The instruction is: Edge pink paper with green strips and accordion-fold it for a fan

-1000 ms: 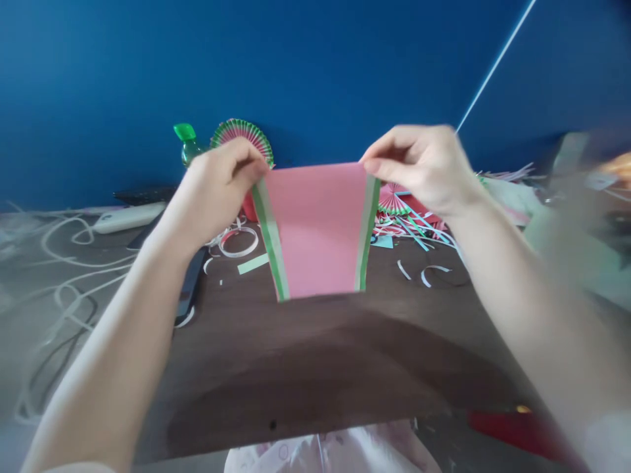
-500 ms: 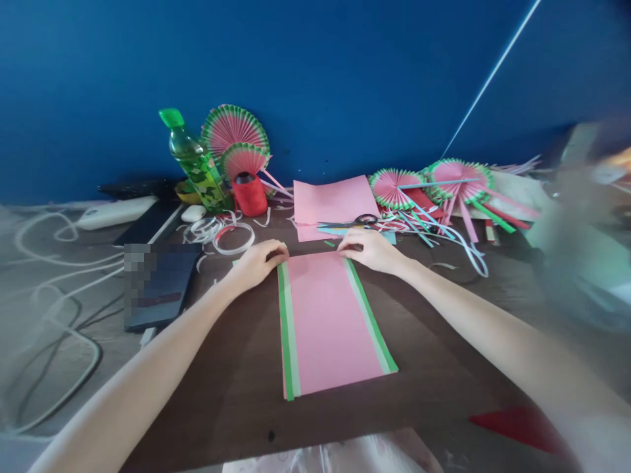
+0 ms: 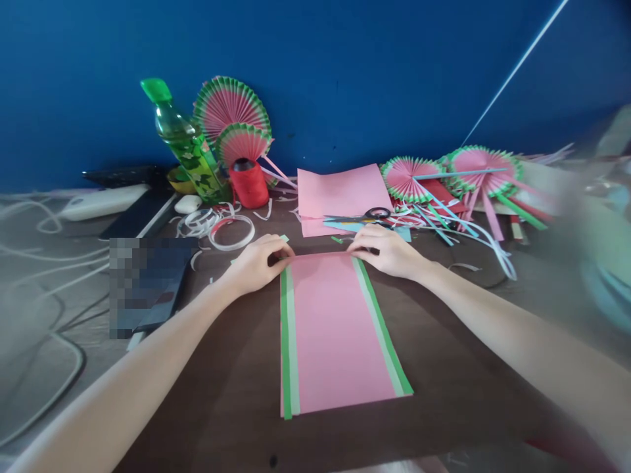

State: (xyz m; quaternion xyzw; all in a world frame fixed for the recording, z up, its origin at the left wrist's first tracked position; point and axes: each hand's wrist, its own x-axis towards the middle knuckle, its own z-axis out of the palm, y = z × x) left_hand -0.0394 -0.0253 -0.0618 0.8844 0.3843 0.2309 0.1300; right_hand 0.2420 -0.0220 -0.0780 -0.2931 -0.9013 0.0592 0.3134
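A pink sheet of paper [image 3: 340, 328] lies on the dark table before me, with green and pale green strips along its left and right sides. My left hand [image 3: 261, 263] pinches the sheet's far left corner between thumb and fingers. At the far right corner, my right hand [image 3: 387, 253] grips the paper the same way. The far edge between the hands looks turned up in a narrow fold. Just beyond my right hand lie scissors [image 3: 377, 213] with black handles, over pink sheets [image 3: 340, 190] and light blue paper.
Pleated pink-and-green paper fans [image 3: 231, 112] stand at the back left beside a green bottle [image 3: 185, 144] and a red thread spool [image 3: 250, 184]. More fans [image 3: 407, 179] lie back right among paper strips. A tape roll [image 3: 231, 232], a phone [image 3: 162, 282] and white cables [image 3: 64, 276] are left.
The view has shifted slightly, so the sheet appears a little lower and larger. Both hands stay at the far corners, and the far edge looks slightly more raised.
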